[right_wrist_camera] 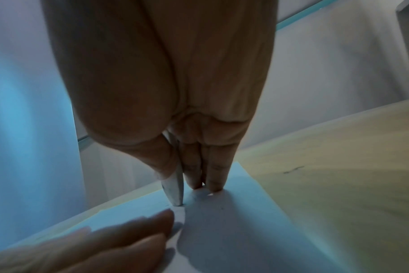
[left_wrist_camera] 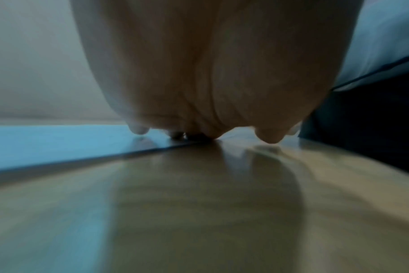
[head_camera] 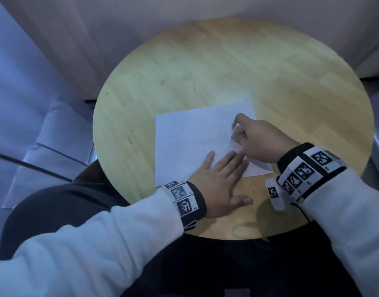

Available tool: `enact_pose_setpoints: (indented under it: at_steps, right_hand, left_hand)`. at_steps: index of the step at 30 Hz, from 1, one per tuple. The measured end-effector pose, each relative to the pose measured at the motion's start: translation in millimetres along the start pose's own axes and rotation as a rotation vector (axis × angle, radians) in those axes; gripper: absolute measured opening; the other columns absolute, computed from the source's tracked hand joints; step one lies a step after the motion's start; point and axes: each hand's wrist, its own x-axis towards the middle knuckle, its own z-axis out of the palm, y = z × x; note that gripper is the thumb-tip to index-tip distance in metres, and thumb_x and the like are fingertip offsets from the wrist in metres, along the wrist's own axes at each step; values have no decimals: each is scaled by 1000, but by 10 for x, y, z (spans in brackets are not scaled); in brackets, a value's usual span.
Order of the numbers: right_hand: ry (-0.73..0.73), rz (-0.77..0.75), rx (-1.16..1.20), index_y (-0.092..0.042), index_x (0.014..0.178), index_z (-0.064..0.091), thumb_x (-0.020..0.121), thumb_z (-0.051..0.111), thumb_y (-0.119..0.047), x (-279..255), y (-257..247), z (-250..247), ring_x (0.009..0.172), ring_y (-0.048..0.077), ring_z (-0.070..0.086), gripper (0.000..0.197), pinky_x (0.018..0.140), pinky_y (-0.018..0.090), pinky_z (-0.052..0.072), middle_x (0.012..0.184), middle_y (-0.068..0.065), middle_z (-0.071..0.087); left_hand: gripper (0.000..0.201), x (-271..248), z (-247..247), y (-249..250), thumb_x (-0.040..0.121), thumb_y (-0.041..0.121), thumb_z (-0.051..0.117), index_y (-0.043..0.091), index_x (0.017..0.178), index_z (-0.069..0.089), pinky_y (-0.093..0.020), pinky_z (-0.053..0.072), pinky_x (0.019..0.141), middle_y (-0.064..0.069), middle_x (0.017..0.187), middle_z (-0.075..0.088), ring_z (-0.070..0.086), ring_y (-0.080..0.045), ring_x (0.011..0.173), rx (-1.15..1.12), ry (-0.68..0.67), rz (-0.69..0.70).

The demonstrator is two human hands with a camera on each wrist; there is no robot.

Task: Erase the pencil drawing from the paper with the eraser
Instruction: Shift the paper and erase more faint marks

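- The left hand (head_camera: 218, 183) lies flat at five o'clock, fingers straight, pressing the paper (head_camera: 190, 142).
- Further on, the right hand (head_camera: 263, 142) pinches the eraser (right_wrist_camera: 175, 186), its tip on the sheet.
- The paper lies mid-table (head_camera: 227, 67).

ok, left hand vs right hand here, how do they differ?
Left hand lies flat, fingers straight, pressing the paper near its front edge; right hand has fingers curled, pinching the eraser. Left hand holds nothing; right hand sets the eraser tip on the sheet. Both touch the paper and wear marker wristbands.
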Motion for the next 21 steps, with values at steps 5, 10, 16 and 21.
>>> enact_pose_setpoints:
  at_steps: [5, 10, 16, 21]
  right_hand:
    - [-34, 37, 14, -27, 92, 47, 91, 43, -2, -14, 41, -4, 87, 24, 64, 25, 79, 44, 57, 94, -13, 68]
    - [-24, 21, 1, -23, 98, 50, 96, 49, -9, 31, 24, -1, 86, 20, 63, 14, 78, 42, 56, 95, -11, 68]
    - [10, -17, 40, -19, 104, 55, 101, 50, -14, -17, 22, -28, 86, 12, 63, 8, 67, 26, 47, 93, -16, 69]
    - [4, 12, 118, -23, 100, 52, 101, 47, -14, -8, 52, -20, 93, 22, 64, 11, 83, 45, 56, 99, -14, 68]
  left_hand:
    - [96, -185, -9, -714, 92, 79, 7, 16, 158, -23, -52, -16, 122, -2, 164, -32, -30, -15, 151, -112, -36, -493]
    - [98, -220, -150, -433, 91, 78, 7, 12, 159, -19, -50, -17, 122, -4, 165, -29, -31, -17, 151, -109, 51, -294]
    - [95, 68, -34, 33, 96, 76, 16, 15, 161, -13, -53, -10, 123, -3, 168, -20, -22, -16, 154, -38, 6, -59]
    - [98, -83, -118, -716, 92, 78, 8, 12, 159, -19, -53, -14, 122, -6, 166, -28, -25, -20, 153, -117, -3, -551]
